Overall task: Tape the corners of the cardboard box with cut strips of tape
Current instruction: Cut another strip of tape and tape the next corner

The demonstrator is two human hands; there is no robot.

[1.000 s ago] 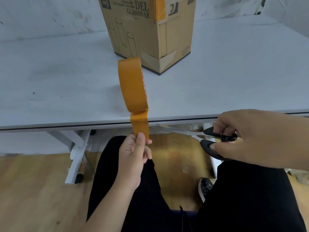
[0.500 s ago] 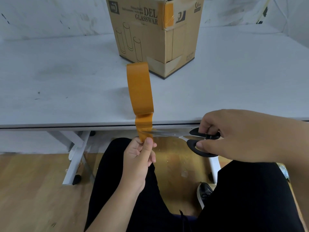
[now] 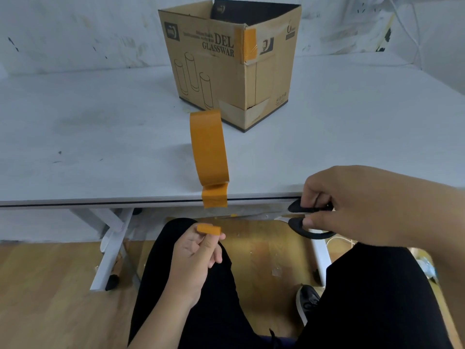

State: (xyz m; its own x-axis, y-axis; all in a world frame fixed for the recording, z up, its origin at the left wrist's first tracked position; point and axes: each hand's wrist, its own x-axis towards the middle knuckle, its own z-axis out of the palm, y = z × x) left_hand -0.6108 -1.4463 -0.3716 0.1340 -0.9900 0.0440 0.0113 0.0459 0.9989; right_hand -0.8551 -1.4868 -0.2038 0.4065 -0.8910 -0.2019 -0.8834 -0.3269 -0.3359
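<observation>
A scuffed white wall (image 3: 75, 34) backs a pale counter (image 3: 100, 137) standing over a wooden floor (image 3: 50, 285), seen from the head-worn camera of a seated person in black trousers (image 3: 219, 298). On the counter, toward the back, sits an open-topped cardboard box (image 3: 221, 71) printed with glassware outlines, one corner turned to the viewer; a strip of orange tape (image 3: 249, 44) is already stuck over the top of that near corner. A roll of orange tape (image 3: 208, 147) stands on edge at the counter's front lip, its loose end (image 3: 214, 196) hanging just over the edge. Below the lip, the left hand (image 3: 198, 258) pinches a short cut strip of orange tape (image 3: 208, 229) between thumb and fingertips, held apart from the roll's hanging end. To the right, the right hand (image 3: 359, 205) is closed through the black handles of a pair of scissors (image 3: 305, 219); their blades are too blurred to make out. One dark shoe (image 3: 308, 302) rests on the floor between the knees.
</observation>
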